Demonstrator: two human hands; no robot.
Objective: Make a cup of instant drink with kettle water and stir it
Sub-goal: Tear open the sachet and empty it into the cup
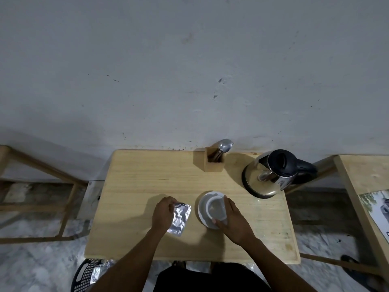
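On the floor at the lower left, a black perforated plastic basket (84, 275) holds at least one silvery packet, likely spare or discarded sachets kept within reach below the pale wooden table (134, 178).

On the table, the left hand (163, 212) holds a crinkled silver foil sachet (180, 218) just left of the cup. Its fingers are closed on the sachet's upper left corner, thumb and fingertips pinched together on the foil, while the rest of the packet lies flat or nearly flat on the wood. Holding it by a top corner suggests it is about to be lifted or torn open; whether it is already open I cannot tell.

Just to the right, a white ceramic cup (216, 208) sits on a round white saucer (202, 204). The right hand (231, 222) spans the cup, fingers spread apart around its right rim, one fingertip at the far side and the thumb at the near side, touching it. This looks like a steadying hold so the cup stays put for the powder. The cup appears empty, though its inside is hard to read.

Further back, a small square wooden holder (213, 163) stands by the wall with metal spoons (224, 145) upright in it, handy for stirring. At the far right, a stainless steel electric kettle with a black lid and handle (271, 173) stands near the cup, its lid closed, close enough for pouring.
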